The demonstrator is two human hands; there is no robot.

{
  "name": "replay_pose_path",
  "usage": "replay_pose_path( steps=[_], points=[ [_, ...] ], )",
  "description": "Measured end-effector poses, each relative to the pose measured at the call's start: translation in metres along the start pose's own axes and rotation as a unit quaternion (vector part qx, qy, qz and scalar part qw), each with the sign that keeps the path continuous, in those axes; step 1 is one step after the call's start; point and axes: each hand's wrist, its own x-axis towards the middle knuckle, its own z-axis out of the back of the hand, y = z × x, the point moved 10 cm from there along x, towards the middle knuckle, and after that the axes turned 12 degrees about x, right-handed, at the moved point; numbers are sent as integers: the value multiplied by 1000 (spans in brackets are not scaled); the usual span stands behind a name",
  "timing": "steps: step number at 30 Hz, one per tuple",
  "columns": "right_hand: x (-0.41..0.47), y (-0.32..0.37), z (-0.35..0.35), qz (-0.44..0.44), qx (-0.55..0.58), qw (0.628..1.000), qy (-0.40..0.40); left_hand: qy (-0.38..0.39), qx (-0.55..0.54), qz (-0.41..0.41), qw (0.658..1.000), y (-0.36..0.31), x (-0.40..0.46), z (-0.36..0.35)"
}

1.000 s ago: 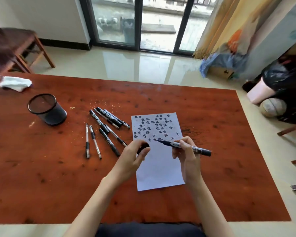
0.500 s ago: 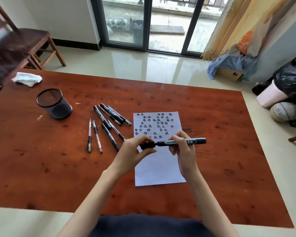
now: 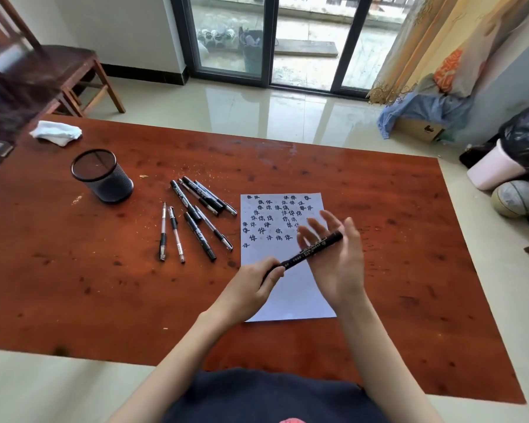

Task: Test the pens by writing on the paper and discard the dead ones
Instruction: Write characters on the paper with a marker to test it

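Above the paper [image 3: 283, 288], my left hand [image 3: 251, 288] pinches the marker's [image 3: 306, 253] near end; its barrel slants up-right across my right hand's [image 3: 336, 257] spread fingers [image 3: 313, 228].

L hand [image 3: 251, 283] curled, gripping; R hand [image 3: 333, 254] fingers spread, palm up, blurred.

**Daylight from the balcony, soft at the edges**

The room is bright. Light pours through the dark-framed sliding glass door [image 3: 269, 41] far beyond the right hand [image 3: 333, 257], glaring white off the glossy pale floor tiles [image 3: 272, 114] in front of it. Shadows on the reddish-brown wooden table [image 3: 394, 239] are faint. That hand's fingers smear with motion blur. The brown wooden chair [image 3: 43, 74], far to its left, is blurred and bowed by the wide lens.
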Motion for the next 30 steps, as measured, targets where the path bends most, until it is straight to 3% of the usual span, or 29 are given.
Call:
replay_pose_path(
  steps=[2, 5, 8, 11, 14, 16, 18, 21, 24, 26, 30],
  points=[
    [0, 5, 1, 9, 93, 995, -32, -7, 22, -4, 1000, -2, -1, 2],
    [-3, 10, -8, 41, 99, 993, -55, -19, 29, -26, 999, -13, -4, 6],
    [-8, 21, -27, 76, 94, 992, -29, -21, -13, -44, 999, -27, -3, 15],
    [-10, 29, -47, 88, 113, 989, 20, 41, -129, -25, 990, -32, -1, 12],
    [-8, 24, -54, 74, 97, 991, 51, 150, -308, 38, 939, -28, -7, -12],
    [-4, 18, -50, 69, 69, 994, 56, 171, -339, 60, 923, -22, -10, -23],
    [2, 10, -39, 62, 38, 996, 45, 157, -325, 82, 929, -12, -7, -25],
    [10, 10, -10, 59, -104, 993, 24, 69, -264, 133, 953, 12, 5, -6],
    [6, 13, 17, 53, -408, 910, 43, -84, -293, 188, 934, 40, 12, 29],
    [-2, 1, 34, 10, -497, 866, 51, -155, -289, 202, 923, 51, 14, 41],
    [-21, -18, 63, -27, -587, 809, 16, -159, -249, 194, 935, 48, 25, 25]
  ],
)
